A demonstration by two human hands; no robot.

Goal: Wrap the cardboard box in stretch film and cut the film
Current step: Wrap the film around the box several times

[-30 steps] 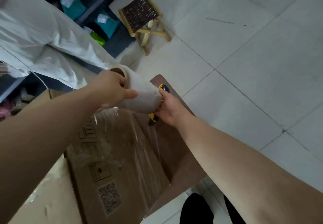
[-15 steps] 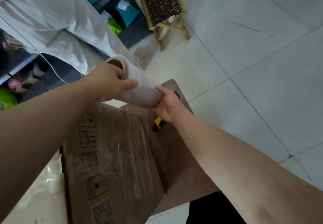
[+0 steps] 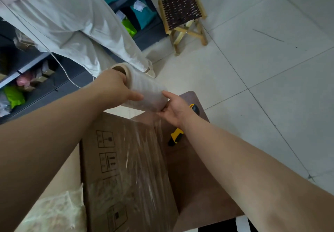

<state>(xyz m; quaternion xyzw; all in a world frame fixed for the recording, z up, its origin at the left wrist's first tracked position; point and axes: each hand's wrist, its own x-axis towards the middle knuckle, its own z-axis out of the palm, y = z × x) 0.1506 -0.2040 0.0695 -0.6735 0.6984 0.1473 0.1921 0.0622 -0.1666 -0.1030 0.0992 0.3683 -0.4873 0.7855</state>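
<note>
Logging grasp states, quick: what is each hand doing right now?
Left hand: closed around the near end of the stretch film roll.
Right hand: cupping the roll's other end, fingers partly open; not holding the utility knife.

The right hand (image 3: 178, 110) hides the middle of a yellow-and-black cutter (image 3: 176, 135). The cardboard box (image 3: 115, 159) runs off the bottom edge, its printed symbols blurred.

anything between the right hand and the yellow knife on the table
Nothing visible blocks it. The yellow utility knife lies in the open on the brown table, partly hidden under the right hand, which grips the stretch film roll together with the left hand.
</note>
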